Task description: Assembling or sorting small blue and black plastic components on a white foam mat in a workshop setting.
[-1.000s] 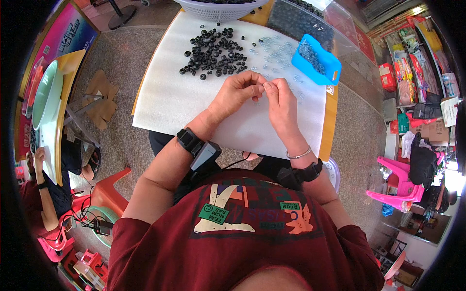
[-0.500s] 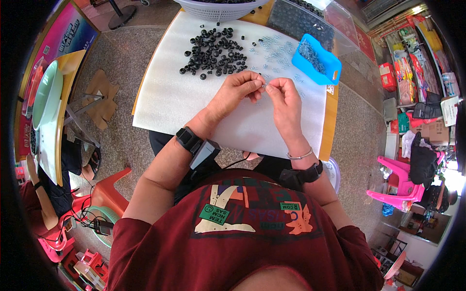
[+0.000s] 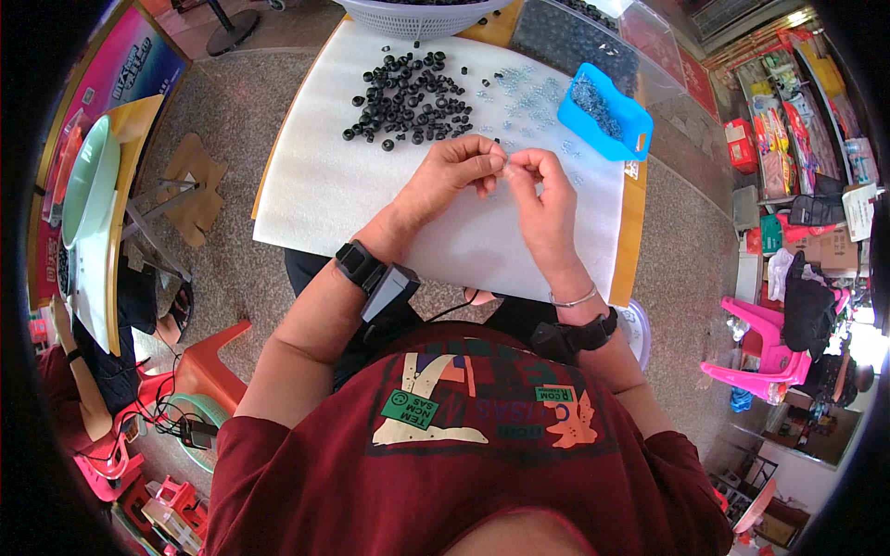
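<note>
My left hand and my right hand meet fingertip to fingertip above the white foam sheet. Between the pinched fingers sits a tiny dark part, too small to make out. A heap of small black rubber rings lies on the sheet beyond my left hand. Small shiny metal pieces are scattered beyond my right hand. A blue plastic tray holding more metal pieces stands at the sheet's far right.
A pale perforated basket and a clear box of dark parts stand at the table's far edge. A red stool is at my lower left, pink chairs at right, shelves of goods beyond.
Both hands have stayed together over the sheet, with only small finger movements around the tiny part. Nothing else has shifted.
</note>
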The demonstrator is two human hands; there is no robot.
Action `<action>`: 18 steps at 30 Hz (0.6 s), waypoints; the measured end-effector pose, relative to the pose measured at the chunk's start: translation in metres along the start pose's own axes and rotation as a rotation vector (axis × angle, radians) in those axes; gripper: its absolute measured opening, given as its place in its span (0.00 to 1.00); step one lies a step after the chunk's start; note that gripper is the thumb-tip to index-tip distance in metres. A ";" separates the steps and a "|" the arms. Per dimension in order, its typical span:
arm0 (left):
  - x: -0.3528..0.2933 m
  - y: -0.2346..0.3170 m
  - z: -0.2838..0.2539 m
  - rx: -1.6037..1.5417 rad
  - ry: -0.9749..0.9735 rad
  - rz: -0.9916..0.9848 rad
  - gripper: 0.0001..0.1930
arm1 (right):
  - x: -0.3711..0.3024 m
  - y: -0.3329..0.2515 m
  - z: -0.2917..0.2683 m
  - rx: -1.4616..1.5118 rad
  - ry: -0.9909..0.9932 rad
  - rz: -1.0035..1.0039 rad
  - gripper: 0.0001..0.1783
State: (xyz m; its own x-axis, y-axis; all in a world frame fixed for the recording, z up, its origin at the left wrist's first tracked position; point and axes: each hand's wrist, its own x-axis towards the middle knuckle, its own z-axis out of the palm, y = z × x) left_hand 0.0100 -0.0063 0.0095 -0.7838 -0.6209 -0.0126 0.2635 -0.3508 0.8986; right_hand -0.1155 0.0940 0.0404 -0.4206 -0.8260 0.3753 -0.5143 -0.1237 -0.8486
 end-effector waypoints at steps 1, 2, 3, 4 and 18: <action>0.000 0.000 0.000 0.013 -0.001 0.004 0.09 | 0.001 0.000 -0.001 -0.050 -0.026 0.063 0.05; 0.000 0.001 0.000 0.026 -0.003 0.009 0.08 | 0.003 -0.001 -0.004 -0.101 -0.052 0.126 0.06; 0.000 0.001 0.001 0.040 -0.004 0.013 0.08 | 0.004 -0.001 -0.005 -0.151 -0.077 0.190 0.08; 0.000 0.001 0.000 0.081 -0.017 0.020 0.08 | 0.004 -0.001 -0.005 -0.195 -0.110 0.161 0.09; 0.002 -0.002 -0.003 0.146 -0.029 0.022 0.07 | -0.001 0.011 -0.003 -0.155 -0.131 -0.013 0.06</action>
State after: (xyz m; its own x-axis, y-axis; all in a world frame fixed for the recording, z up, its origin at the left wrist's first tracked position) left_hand 0.0091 -0.0089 0.0067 -0.7950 -0.6064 0.0187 0.1978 -0.2299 0.9529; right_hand -0.1224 0.0951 0.0317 -0.3175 -0.8907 0.3254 -0.6324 -0.0568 -0.7726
